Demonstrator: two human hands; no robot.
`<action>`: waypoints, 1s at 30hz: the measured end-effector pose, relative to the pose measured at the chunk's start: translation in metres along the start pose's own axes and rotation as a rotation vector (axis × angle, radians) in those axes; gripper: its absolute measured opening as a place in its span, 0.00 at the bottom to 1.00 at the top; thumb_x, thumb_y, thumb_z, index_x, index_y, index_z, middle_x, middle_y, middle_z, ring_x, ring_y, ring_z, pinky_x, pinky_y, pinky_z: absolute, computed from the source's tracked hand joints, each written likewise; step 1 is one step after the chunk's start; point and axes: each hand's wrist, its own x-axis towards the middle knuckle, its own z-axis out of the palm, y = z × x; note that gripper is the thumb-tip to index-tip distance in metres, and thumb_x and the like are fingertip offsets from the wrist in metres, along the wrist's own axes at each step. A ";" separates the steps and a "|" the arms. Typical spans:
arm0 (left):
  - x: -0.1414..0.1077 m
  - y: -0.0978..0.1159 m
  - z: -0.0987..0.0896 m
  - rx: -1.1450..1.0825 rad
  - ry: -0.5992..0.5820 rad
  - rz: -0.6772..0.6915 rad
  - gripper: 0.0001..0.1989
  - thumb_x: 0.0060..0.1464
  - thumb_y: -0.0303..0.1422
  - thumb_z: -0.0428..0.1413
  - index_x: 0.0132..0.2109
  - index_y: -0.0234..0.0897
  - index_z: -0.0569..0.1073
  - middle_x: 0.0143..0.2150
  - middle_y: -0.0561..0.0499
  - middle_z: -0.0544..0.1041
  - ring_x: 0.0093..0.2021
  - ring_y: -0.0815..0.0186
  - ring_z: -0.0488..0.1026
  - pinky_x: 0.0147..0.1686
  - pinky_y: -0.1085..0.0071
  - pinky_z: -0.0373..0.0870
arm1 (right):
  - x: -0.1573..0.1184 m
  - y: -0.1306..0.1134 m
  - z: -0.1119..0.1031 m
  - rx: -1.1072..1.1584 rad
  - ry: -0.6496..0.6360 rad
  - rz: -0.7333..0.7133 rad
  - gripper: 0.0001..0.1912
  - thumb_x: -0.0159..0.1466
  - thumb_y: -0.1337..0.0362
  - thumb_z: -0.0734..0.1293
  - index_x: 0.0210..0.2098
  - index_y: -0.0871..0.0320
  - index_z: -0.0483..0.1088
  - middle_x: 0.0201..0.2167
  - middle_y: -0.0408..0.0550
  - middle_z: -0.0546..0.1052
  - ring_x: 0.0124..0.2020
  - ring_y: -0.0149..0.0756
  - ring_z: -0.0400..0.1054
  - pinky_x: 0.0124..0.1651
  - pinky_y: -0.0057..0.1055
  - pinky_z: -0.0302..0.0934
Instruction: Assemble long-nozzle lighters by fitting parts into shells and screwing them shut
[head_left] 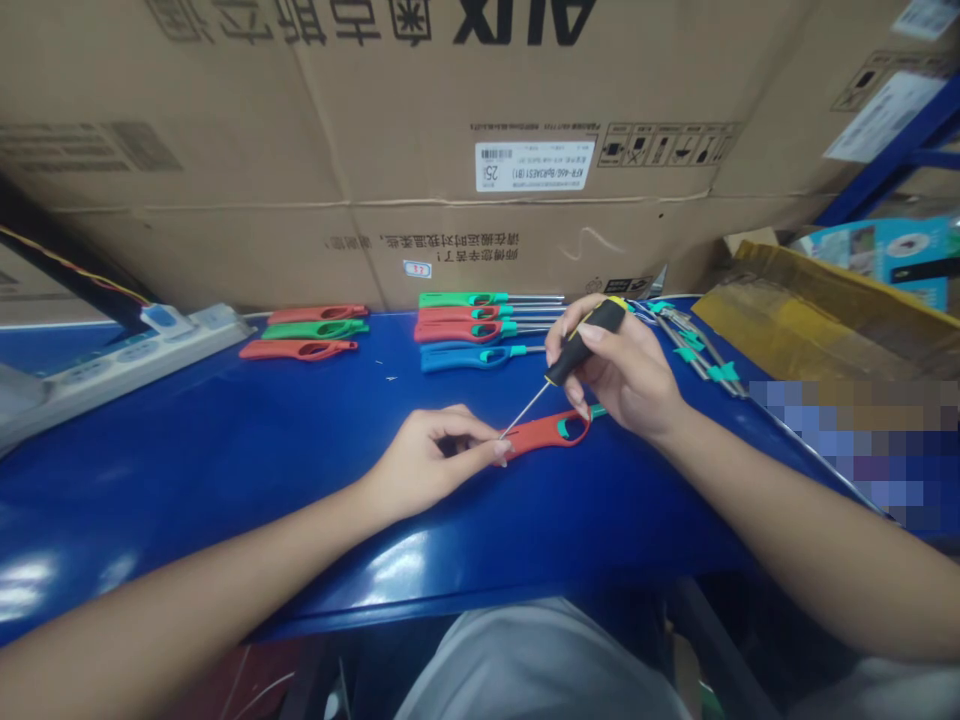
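A red long-nosed lighter (538, 434) with a green trigger lies low over the blue table, its body slanting up to the right. My left hand (439, 447) pinches its left end between thumb and fingers. In my right hand (619, 365) is a screwdriver (576, 345) with a black and yellow handle, held tilted. Its thin shaft runs down left, and the tip meets the lighter beside my left thumb. Exactly what the tip touches is too small to tell. Part of the lighter's right end is hidden behind my right hand.
Several lighters with metal nozzles (459, 328) lie behind my hands. Red and green handle shells (311, 330) are at the back left, near a white power strip (135, 360). Loose metal tubes with green parts (701, 350) lie right. A large cardboard box (375, 130) stands behind the blue table (225, 460).
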 end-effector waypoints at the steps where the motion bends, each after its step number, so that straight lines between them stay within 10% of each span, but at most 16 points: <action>1: 0.000 -0.001 0.000 0.005 0.000 -0.006 0.10 0.59 0.37 0.63 0.36 0.36 0.84 0.33 0.47 0.82 0.32 0.66 0.75 0.33 0.71 0.70 | -0.002 -0.001 0.001 -0.011 0.008 -0.006 0.15 0.62 0.51 0.72 0.39 0.53 0.68 0.30 0.41 0.77 0.16 0.27 0.66 0.14 0.25 0.60; 7: 0.001 -0.005 0.001 0.031 -0.010 -0.007 0.10 0.59 0.37 0.63 0.37 0.36 0.85 0.35 0.47 0.82 0.34 0.65 0.77 0.35 0.71 0.71 | -0.012 -0.001 0.018 -0.019 0.203 -0.048 0.30 0.56 0.57 0.79 0.54 0.44 0.65 0.30 0.36 0.76 0.16 0.23 0.65 0.18 0.23 0.62; 16: 0.001 -0.011 0.004 0.103 -0.035 0.134 0.06 0.58 0.34 0.64 0.37 0.37 0.85 0.31 0.48 0.82 0.32 0.66 0.76 0.34 0.71 0.72 | -0.019 0.002 0.014 -0.325 -0.154 -0.246 0.31 0.67 0.58 0.70 0.65 0.48 0.54 0.37 0.44 0.76 0.31 0.34 0.75 0.29 0.31 0.74; 23: 0.005 -0.010 -0.002 0.269 0.006 0.389 0.17 0.54 0.38 0.68 0.50 0.38 0.81 0.44 0.47 0.84 0.46 0.60 0.78 0.51 0.62 0.73 | -0.021 0.007 0.012 -0.461 -0.107 -0.329 0.27 0.71 0.58 0.66 0.65 0.47 0.54 0.43 0.48 0.76 0.36 0.35 0.76 0.31 0.31 0.76; 30: 0.005 -0.018 -0.003 0.418 -0.094 0.356 0.25 0.56 0.39 0.66 0.59 0.35 0.75 0.52 0.44 0.81 0.52 0.57 0.76 0.55 0.58 0.72 | -0.020 0.008 0.012 -0.509 -0.119 -0.378 0.27 0.69 0.65 0.67 0.64 0.50 0.57 0.45 0.49 0.75 0.35 0.32 0.75 0.29 0.26 0.73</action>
